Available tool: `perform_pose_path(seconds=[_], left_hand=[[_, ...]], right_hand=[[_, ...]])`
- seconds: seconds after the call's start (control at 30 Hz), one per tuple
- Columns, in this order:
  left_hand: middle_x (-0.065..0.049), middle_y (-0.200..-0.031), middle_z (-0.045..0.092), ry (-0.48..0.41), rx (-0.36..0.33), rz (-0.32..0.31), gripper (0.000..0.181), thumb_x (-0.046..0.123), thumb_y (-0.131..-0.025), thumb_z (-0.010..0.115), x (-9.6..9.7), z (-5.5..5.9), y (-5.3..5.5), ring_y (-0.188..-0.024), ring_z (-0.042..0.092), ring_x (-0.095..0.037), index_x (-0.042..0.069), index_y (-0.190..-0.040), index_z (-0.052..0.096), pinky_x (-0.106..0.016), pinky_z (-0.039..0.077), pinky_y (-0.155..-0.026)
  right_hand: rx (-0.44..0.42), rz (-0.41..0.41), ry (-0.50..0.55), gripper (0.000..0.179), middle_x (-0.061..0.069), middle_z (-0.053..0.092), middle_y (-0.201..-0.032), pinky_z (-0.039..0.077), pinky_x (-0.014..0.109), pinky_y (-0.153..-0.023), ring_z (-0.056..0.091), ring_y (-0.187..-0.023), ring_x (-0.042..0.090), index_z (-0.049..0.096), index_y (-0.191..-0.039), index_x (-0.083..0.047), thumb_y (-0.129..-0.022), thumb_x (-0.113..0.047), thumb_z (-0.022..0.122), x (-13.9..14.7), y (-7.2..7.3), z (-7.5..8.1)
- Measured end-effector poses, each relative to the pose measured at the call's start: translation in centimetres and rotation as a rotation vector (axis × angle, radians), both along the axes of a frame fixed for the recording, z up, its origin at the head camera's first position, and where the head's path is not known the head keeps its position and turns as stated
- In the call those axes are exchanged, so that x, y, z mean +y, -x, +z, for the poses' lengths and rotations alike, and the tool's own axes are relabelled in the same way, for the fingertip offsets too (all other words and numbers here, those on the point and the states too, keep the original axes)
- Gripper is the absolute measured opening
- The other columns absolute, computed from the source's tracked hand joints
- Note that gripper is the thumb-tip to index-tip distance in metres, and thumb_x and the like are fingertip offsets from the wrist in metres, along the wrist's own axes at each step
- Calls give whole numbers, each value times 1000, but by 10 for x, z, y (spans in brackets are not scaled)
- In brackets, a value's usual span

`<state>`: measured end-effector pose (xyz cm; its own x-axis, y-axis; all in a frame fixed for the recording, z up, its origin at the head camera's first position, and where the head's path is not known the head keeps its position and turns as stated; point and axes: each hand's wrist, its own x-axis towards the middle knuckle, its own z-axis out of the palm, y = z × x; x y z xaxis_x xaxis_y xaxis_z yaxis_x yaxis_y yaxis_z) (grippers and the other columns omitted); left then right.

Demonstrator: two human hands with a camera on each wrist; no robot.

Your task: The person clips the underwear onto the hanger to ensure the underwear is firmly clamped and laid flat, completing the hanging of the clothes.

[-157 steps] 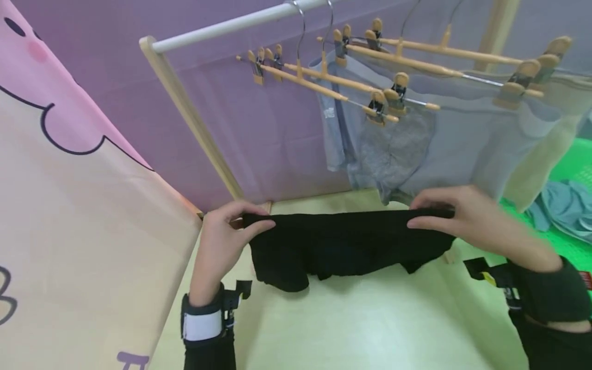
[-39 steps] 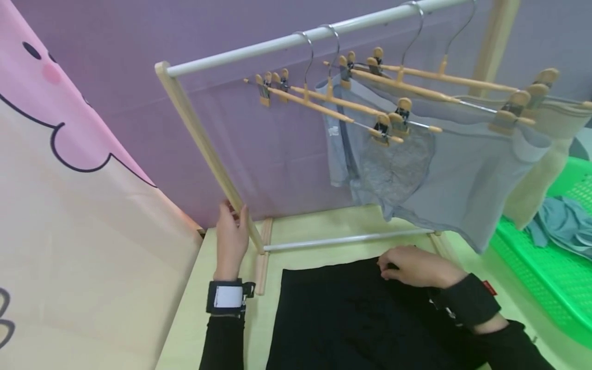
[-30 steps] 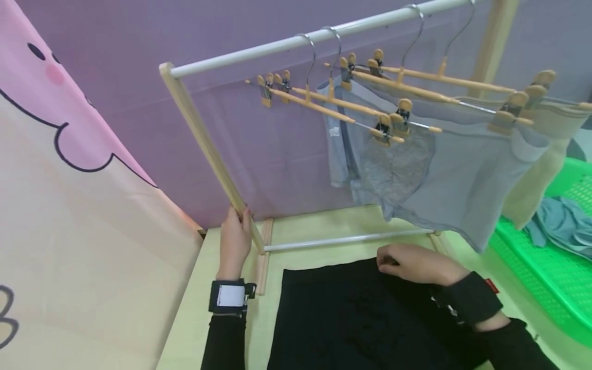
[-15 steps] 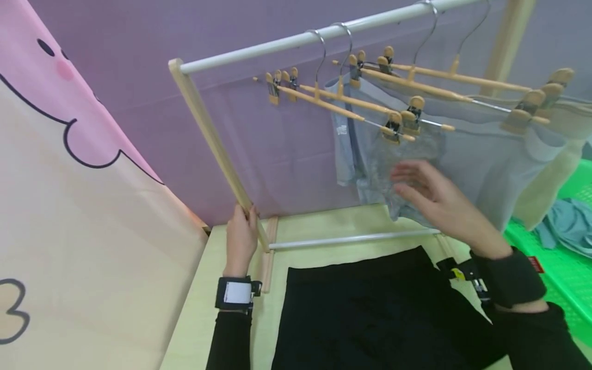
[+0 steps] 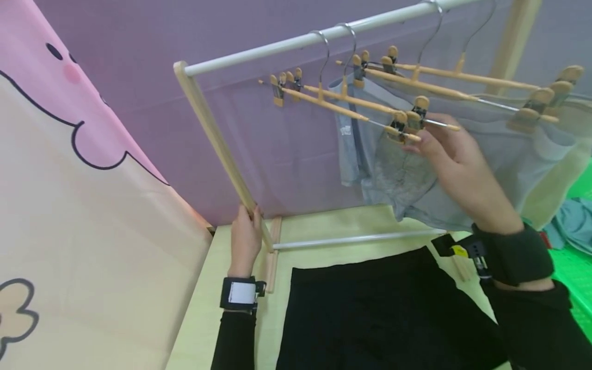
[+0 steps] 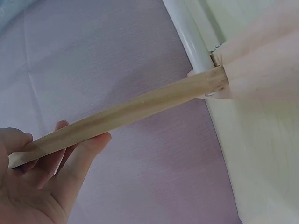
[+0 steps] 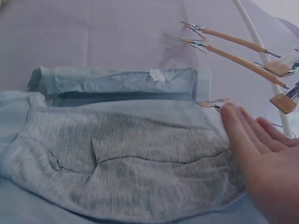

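My left hand (image 5: 246,241) grips the slanted wooden post (image 5: 215,133) of a clothes rack near its foot; the left wrist view shows fingers and thumb around the post (image 6: 126,109). My right hand (image 5: 467,169) is raised at the right-end clips of two bare clip hangers (image 5: 333,108), its thumb close to a clip (image 5: 398,126). In the right wrist view its fingers (image 7: 250,133) look straight, near the hanging grey garment (image 7: 140,154). A black garment (image 5: 379,313) with a straight top edge lies spread on the pale tabletop.
The rack's white top rail (image 5: 314,37) carries the hangers. Two more hangers (image 5: 430,87) to the right hold grey-blue and cream clothes. A green basket (image 5: 573,277) with teal cloth stands at far right. A cartoon-printed panel (image 5: 111,231) closes off the left.
Both hands held the black garment up earlier; it now lies flat. My left hand went to the rack post. My right hand left the garment and rose to the hanger clips.
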<state>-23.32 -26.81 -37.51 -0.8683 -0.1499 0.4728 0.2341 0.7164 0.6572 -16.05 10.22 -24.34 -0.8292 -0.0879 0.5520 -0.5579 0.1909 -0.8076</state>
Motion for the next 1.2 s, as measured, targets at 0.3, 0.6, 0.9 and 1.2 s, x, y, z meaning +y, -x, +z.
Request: perform_pose_path(seconds=[0.3,0.6,0.9,1.2], left_hand=[[-17,-96,71,-4,-5,-3,24,23,-106,47,0,-1,2,-76,66,-31,2,-115,55,-44,53,-62],[-17,-96,71,-7,4,-10,23,23,-106,48,0,-3,3,-77,67,-30,3,-115,55,-42,53,-60],[-18,-96,71,1,3,-2,25,24,-106,48,0,-2,2,-77,67,-31,2,-117,54,-42,52,-59],[-17,-95,71,0,9,5,24,23,-106,47,5,-1,4,-73,65,-31,2,-117,55,-42,51,-58]], right_hand=[[219,66,287,35,11,62,-126,48,18,-95,63,-111,17,58,-132,3,-98,-2,59,-12,6,10],[442,-103,235,33,17,70,-118,55,24,-87,72,-99,17,63,-125,5,-92,8,61,-21,5,17],[575,-124,289,30,20,72,-110,55,26,-87,73,-94,17,63,-118,13,-88,15,63,-26,7,17],[622,-115,342,28,28,68,-113,55,30,-90,72,-100,22,62,-116,17,-88,19,59,-22,-5,13]])
